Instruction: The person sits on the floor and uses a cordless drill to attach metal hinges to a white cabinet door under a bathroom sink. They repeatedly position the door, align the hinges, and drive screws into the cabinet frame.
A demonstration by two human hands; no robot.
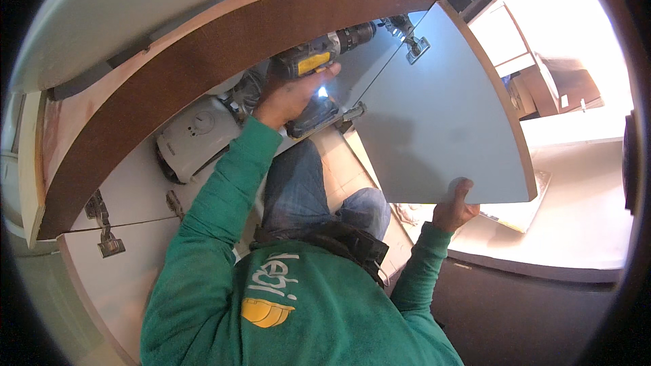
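Observation:
My left hand (291,97) is wrapped round the grip of a black and yellow cordless drill (313,61). The drill's chuck points to the right, toward a metal hinge (415,47) at the top of a pale cabinet door (451,115). Whether the bit touches a screw cannot be made out. A small work light (323,92) glows on the drill. My right hand (456,213) grips the door's lower edge, thumb on its pale face and fingers hidden beneath. A second hinge (354,111) sits lower on the same door edge.
A curved brown wooden panel (203,32) arches above my left arm. Below it is a white appliance with a dial (196,132). Another open door (112,278) with hinges hangs at lower left. A pale worktop (576,203) with a dark edge lies at right.

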